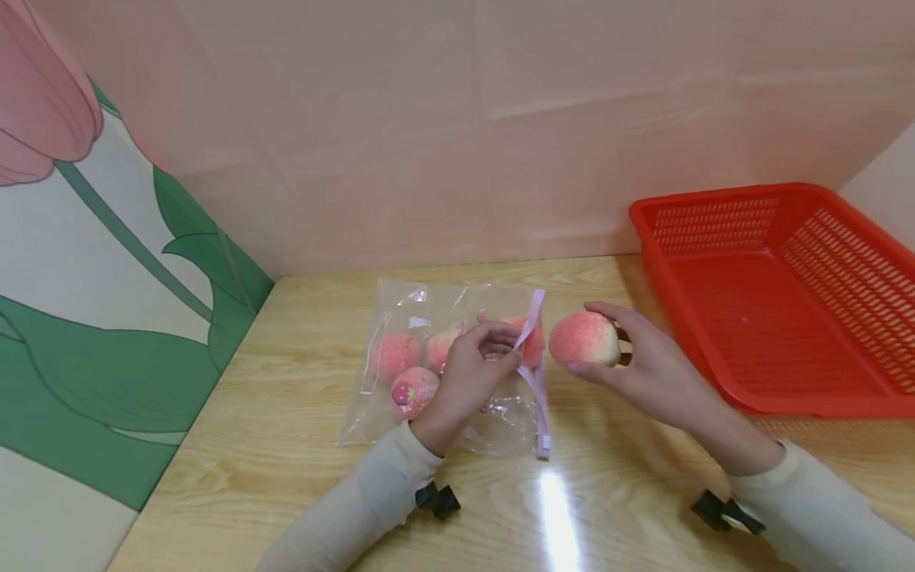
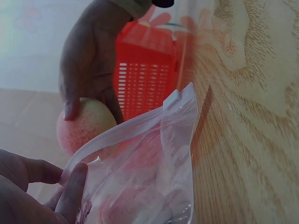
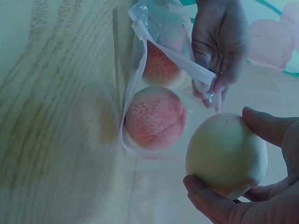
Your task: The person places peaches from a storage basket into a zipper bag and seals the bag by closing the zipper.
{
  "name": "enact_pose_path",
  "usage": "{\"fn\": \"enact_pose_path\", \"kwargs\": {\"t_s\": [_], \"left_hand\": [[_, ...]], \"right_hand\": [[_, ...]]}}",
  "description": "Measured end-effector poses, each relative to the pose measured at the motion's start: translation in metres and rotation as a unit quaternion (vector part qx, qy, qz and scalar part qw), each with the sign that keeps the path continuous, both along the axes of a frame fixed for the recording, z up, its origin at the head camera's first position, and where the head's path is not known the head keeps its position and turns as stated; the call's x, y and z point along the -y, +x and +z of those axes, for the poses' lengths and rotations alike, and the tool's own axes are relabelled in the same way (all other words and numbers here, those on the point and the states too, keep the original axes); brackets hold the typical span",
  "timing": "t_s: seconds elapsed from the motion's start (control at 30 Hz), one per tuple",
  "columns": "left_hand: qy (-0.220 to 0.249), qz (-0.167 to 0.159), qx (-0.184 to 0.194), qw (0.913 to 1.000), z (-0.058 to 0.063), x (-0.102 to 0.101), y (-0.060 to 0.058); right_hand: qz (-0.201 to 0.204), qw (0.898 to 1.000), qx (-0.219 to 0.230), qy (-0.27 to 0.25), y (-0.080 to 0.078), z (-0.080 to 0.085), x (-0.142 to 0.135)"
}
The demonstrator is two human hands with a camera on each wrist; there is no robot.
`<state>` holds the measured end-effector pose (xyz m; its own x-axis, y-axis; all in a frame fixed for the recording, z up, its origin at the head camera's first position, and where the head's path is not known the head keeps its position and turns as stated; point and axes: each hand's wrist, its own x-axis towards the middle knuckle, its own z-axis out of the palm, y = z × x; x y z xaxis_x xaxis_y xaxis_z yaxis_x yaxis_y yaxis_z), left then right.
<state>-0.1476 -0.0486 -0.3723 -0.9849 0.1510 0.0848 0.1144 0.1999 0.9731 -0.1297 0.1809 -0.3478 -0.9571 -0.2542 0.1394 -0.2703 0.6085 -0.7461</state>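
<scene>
A clear zip bag (image 1: 372, 421) lies on the table with several pink peaches (image 1: 397, 356) inside. Its lilac zip edge (image 1: 541, 405) faces right, and the mouth stands open in the right wrist view. My left hand (image 1: 472, 365) pinches the upper lip of the bag between thumb and fingers. Just right of the mouth, my right hand (image 1: 654, 369) grips a pink and cream peach (image 1: 582, 339), apart from the bag. One peach (image 3: 156, 118) sits right inside the mouth. A white slider (image 2: 171, 100) is at one end of the zip.
To the right stands a red plastic basket (image 1: 758, 318) with perforated walls. Pale pink cloth (image 1: 429, 159) hangs behind the wooden table (image 1: 272, 445). A panel with printed tulips (image 1: 107, 357) borders the left side.
</scene>
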Motion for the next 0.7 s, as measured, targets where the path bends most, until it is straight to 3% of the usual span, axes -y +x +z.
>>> {"fn": "enact_pose_path", "kwargs": {"t_s": [0.7], "left_hand": [[-0.004, 0.000, 0.012, 0.9999, -0.002, 0.000, -0.002]], "right_hand": [[-0.009, 0.998, 0.064, -0.011, -0.022, -0.022, 0.000]]}}
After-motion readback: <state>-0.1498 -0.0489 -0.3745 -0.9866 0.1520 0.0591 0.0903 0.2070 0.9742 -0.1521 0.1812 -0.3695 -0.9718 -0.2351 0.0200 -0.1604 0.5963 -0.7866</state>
